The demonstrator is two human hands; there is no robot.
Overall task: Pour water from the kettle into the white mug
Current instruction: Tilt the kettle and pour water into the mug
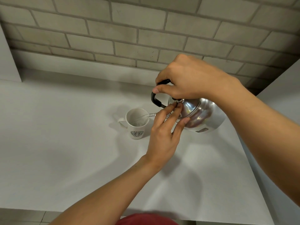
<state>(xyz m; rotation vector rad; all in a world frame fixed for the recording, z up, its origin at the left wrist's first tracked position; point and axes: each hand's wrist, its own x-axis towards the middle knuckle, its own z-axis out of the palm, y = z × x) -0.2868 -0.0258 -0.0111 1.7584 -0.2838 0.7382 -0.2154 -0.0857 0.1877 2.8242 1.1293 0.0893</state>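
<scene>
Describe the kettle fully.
The kettle is rounded, shiny metal with a black arched handle. It is tilted left, its spout toward the mug, and a thin stream of water runs into the mug. The right hand grips the handle; the left hand fingers press the lid.

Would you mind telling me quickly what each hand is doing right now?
Left hand: open, fingers resting on the kettle lid.
Right hand: closed around the kettle's black handle, tilting it toward the mug.
</scene>
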